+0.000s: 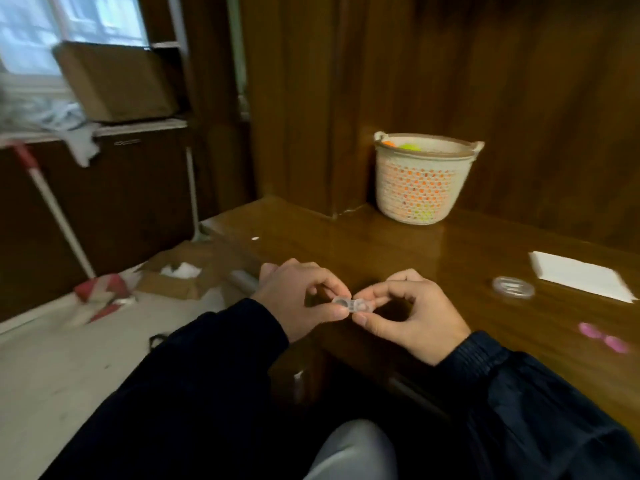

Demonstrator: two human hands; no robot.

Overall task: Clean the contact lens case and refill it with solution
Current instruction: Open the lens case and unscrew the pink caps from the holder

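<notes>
A small clear contact lens case [350, 304] with two round wells is held level just above the front edge of the wooden desk [381, 251]. My left hand [298, 296] pinches its left end between thumb and fingers. My right hand [408, 313] pinches its right end the same way. Both wells face up and carry no caps. Two pink caps [604, 337] lie on the desk at the right. A clear round lid [513, 287] lies further back.
A white perforated basket [420, 178] with orange and yellow contents stands at the back of the desk. A stack of white tissues [581, 280] lies at the right edge. On the floor to the left are an open cardboard box [180, 275] and a red-and-white broom [100, 292].
</notes>
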